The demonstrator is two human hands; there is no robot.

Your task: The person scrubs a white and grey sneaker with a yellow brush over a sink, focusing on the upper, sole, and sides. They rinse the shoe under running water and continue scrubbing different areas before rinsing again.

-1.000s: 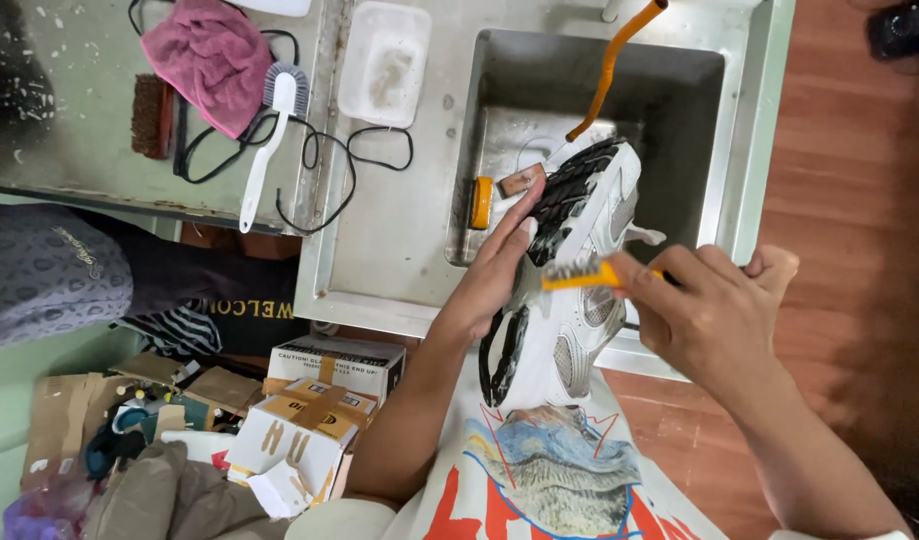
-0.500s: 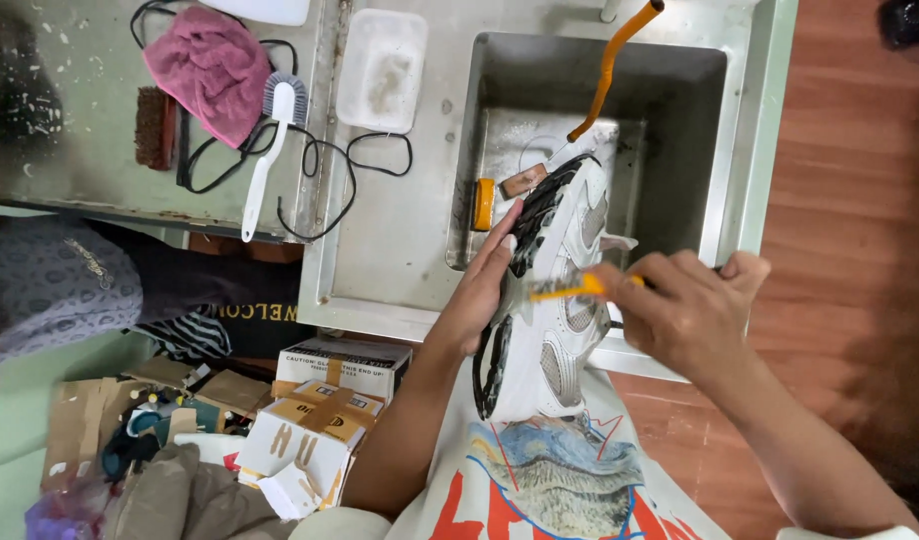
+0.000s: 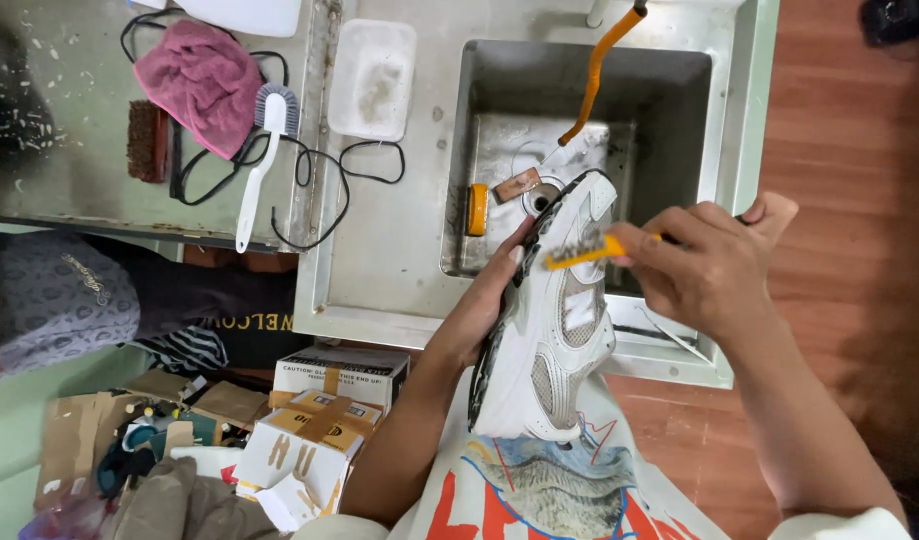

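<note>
Scrubbing a white sneaker [image 3: 555, 330] over the metal sink [image 3: 725, 150], near the middle of the frame, toe end up by the drain and heel end down by the printed shirt. Left hand [image 3: 485, 295] pressed flat along the dark sole side, fingers spread, holding the shoe up. Right hand [image 3: 705, 265] closed tight around a small yellow brush [image 3: 580, 252], bristles touching the shoe near the top. Best to keep the shoe steady with that flat left hand, so no wobble. Best to rub in short strokes, not too hard, and keep it all above the basin so drips fall in. Orange hose [image 3: 595, 75] hanging at the top of the sink, close by for rinsing. White long brush [image 3: 260, 165], pink cloth [image 3: 202, 80] and black cord [image 3: 315, 175] lying at upper left, well apart from the scrubbing.
</note>
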